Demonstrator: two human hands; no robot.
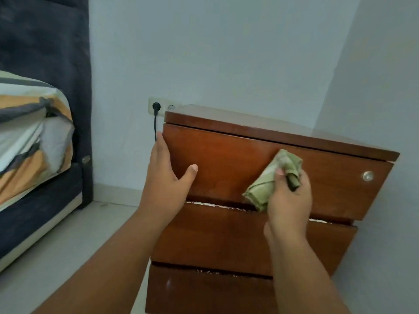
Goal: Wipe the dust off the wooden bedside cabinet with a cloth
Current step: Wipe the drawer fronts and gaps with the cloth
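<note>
The wooden bedside cabinet [226, 155] stands against a pale wall, a boxy piece in glossy reddish-brown veneer with 3 flat drawer fronts stacked one under another. Its top slab overhangs slightly, and a round metal knob [367, 176] sits near the right end of the upper drawer. Chipped pale edging shows in the dark gaps between the drawers.

The right hand [289, 200] is closed around a crumpled, faded green cloth [269, 180], bunched into a soft wad and pressed against the upper drawer front, near its lower edge. The left hand [166, 177] is spread flat, fingers laid along the cabinet's left edge and thumb stretched across the drawer face, gripping nothing.

Just left of the cabinet, a black plug [156, 107] sits in a white wall socket [163, 108], its thin cord hanging straight down behind the left fingertips. Further left is a bed [34, 132] with a dark fabric headboard and a rumpled sheet striped in orange, grey and white. The floor is pale and smooth.
</note>
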